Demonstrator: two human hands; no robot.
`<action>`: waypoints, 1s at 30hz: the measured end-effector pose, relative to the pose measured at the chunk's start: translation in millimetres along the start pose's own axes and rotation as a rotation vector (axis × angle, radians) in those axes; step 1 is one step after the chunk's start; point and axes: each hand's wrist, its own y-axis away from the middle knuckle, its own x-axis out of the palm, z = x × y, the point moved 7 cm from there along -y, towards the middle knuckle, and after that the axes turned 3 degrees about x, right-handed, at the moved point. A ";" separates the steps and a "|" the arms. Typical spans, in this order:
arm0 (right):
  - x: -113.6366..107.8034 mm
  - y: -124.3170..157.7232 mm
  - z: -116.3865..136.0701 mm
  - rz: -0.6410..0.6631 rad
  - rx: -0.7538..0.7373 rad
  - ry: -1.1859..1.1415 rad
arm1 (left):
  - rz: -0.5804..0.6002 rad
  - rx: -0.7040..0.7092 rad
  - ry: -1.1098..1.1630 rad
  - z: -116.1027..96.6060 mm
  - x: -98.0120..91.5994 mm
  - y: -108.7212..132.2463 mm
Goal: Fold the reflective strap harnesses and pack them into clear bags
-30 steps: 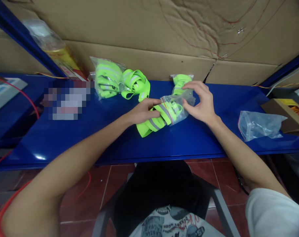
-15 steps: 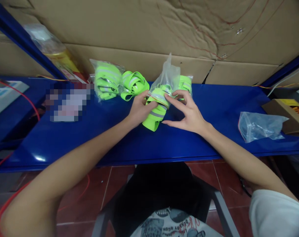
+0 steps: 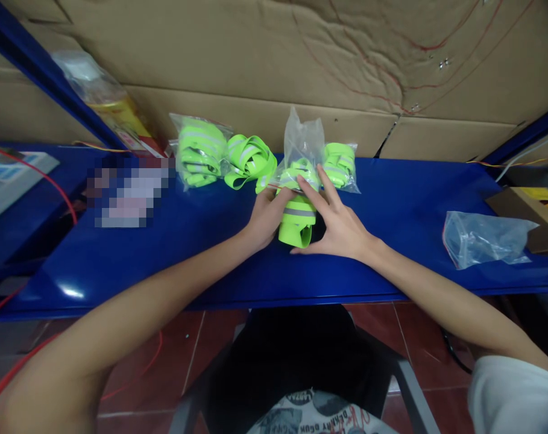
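Note:
A folded neon-green strap bundle with grey reflective stripes (image 3: 296, 222) stands on end on the blue shelf (image 3: 165, 259), its top half inside a clear plastic bag (image 3: 303, 138) that sticks up behind it. My left hand (image 3: 265, 218) grips the bundle's left side with curled fingers. My right hand (image 3: 334, 220) presses against its right side, fingers stretched up along the bag's mouth.
Behind lie a bagged green strap bundle (image 3: 196, 150), a loose one (image 3: 249, 160) and another bagged one (image 3: 340, 166). Empty clear bags (image 3: 481, 238) and a cardboard box (image 3: 531, 214) sit at the right. Cardboard (image 3: 278, 54) lines the back wall. A red cable (image 3: 38, 181) runs at the left.
The bundle and bag have turned from lying sideways to standing upright. My right hand left the bag's far end and came down flat against the bundle's right side.

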 end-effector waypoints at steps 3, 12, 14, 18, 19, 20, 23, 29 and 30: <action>-2.3 -1.0 -8.6 -0.029 -0.005 -0.005 | 0.024 -0.014 0.055 4.4 -1.7 -3.2; -19.2 -4.0 -23.1 -0.294 -0.064 -0.144 | 0.413 0.017 0.060 2.4 7.9 -12.3; -23.0 -4.6 -28.3 -0.362 -0.050 -0.177 | 0.425 0.010 0.065 5.2 5.6 -14.5; -26.0 -5.6 -39.3 -0.438 0.001 -0.235 | 0.367 0.028 -0.093 11.5 -0.5 -17.8; -26.4 -5.8 -41.5 -0.447 0.014 -0.246 | 0.357 0.051 -0.164 11.1 -1.1 -17.8; -27.0 -6.0 -43.2 -0.453 0.023 -0.253 | 0.336 0.092 -0.234 8.9 -2.0 -17.7; -29.3 -6.6 -45.9 -0.467 0.024 -0.253 | 0.214 0.299 -0.387 -8.5 -7.6 -15.6; -29.7 -8.9 -50.8 -0.437 0.028 -0.214 | 0.338 0.532 -0.614 -28.6 -4.6 -7.2; -29.1 -9.3 -51.7 -0.428 0.028 -0.205 | 0.357 0.552 -0.643 -29.0 -4.9 -7.0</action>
